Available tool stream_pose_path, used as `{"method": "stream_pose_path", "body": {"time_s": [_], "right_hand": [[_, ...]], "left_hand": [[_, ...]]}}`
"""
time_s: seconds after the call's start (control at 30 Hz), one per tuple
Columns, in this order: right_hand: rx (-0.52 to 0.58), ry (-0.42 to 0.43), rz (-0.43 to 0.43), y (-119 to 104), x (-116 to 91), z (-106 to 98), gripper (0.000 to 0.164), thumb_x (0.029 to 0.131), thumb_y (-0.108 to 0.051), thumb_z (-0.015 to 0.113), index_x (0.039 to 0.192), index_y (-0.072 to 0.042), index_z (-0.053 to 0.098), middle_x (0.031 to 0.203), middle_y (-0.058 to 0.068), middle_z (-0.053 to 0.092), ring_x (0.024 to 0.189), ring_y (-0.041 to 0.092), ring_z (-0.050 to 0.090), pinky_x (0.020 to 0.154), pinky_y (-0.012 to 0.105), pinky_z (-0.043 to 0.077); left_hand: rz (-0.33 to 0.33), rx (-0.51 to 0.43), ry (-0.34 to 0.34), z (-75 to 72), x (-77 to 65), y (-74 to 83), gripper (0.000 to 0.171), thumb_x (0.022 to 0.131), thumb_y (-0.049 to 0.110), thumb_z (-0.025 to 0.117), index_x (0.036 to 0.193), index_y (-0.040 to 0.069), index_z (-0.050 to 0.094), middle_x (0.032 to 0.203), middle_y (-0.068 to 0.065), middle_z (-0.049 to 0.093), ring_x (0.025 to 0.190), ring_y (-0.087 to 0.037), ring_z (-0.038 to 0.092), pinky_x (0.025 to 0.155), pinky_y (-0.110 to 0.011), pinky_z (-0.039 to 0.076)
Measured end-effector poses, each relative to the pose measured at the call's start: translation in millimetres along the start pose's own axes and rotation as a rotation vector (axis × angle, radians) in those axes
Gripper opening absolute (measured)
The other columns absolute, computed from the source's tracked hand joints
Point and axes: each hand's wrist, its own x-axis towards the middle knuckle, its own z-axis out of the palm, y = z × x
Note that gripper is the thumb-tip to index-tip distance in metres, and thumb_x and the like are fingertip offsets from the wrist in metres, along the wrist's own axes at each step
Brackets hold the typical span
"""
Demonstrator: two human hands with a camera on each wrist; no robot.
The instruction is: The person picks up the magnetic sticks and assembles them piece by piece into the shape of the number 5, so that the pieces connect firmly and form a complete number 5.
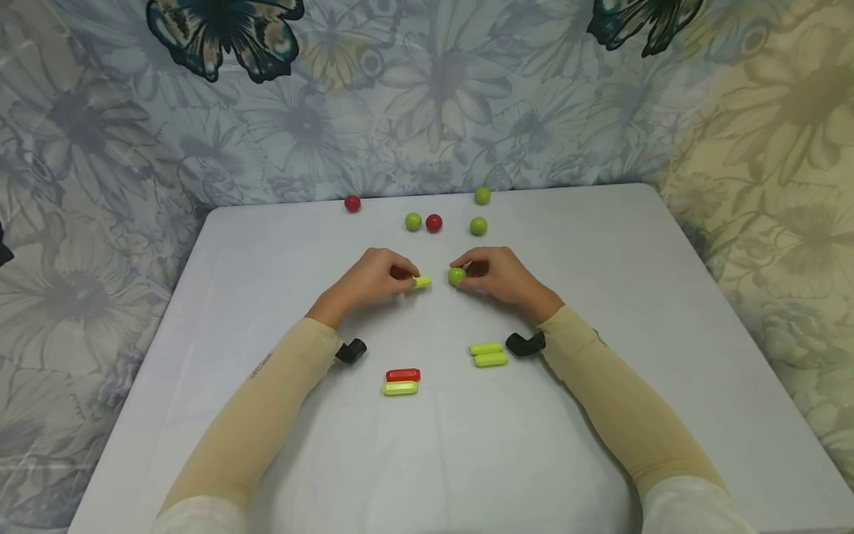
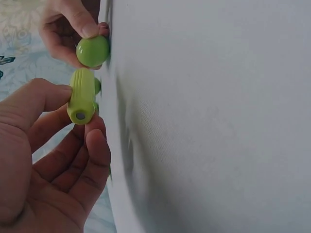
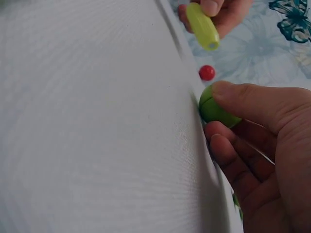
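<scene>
My left hand (image 1: 380, 276) pinches a yellow-green building-toy rod (image 2: 81, 94) between thumb and fingers. A round grey disc, like a magnet, shows in the rod's end. Facing it, my right hand (image 1: 500, 274) pinches a green ball (image 1: 457, 277) just above or on the table; which of these I cannot tell. In the head view a small gap separates the rod from the ball. Nearer to me lie a red rod (image 1: 403, 375) and a yellow-green rod (image 1: 400, 388) side by side. Two more yellow-green rods (image 1: 491, 360) lie near the right wrist.
Toward the back of the white table (image 1: 267, 245) sit a red ball (image 1: 352, 203), a green ball (image 1: 413, 222) close to another red ball (image 1: 434, 223), and two more green balls (image 1: 478, 225). Flower-patterned cloth (image 1: 434, 111) hangs behind. Dark wrist cameras (image 1: 525, 344) jut inward from both sleeves.
</scene>
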Motion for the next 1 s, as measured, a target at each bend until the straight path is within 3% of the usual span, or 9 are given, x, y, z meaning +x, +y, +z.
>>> {"method": "stream_pose_path", "body": {"time_s": [0.43, 1.0], "right_hand": [[0.002, 0.018, -0.047, 1.3, 4.2, 0.4, 0.033, 0.092, -0.010, 0.090, 0.124, -0.012, 0.081, 0.109, 0.001, 0.076, 0.092, 0.019, 0.066, 0.083, 0.038, 0.052], [0.030, 0.022, -0.065, 6.6, 1.9, 3.9, 0.034, 0.091, -0.009, 0.090, 0.124, -0.012, 0.081, 0.106, 0.001, 0.076, 0.091, 0.018, 0.065, 0.082, 0.040, 0.053]], "left_hand": [[0.023, 0.067, -0.017, 6.3, 25.2, 0.5, 0.015, 0.100, 0.015, 0.078, 0.113, 0.010, 0.085, 0.103, 0.002, 0.078, 0.098, -0.016, 0.070, 0.093, -0.034, 0.056], [0.058, 0.027, -0.048, 13.2, 31.9, 0.4, 0.016, 0.102, 0.014, 0.077, 0.115, 0.010, 0.084, 0.102, 0.004, 0.078, 0.097, -0.014, 0.071, 0.092, -0.034, 0.056]]}}
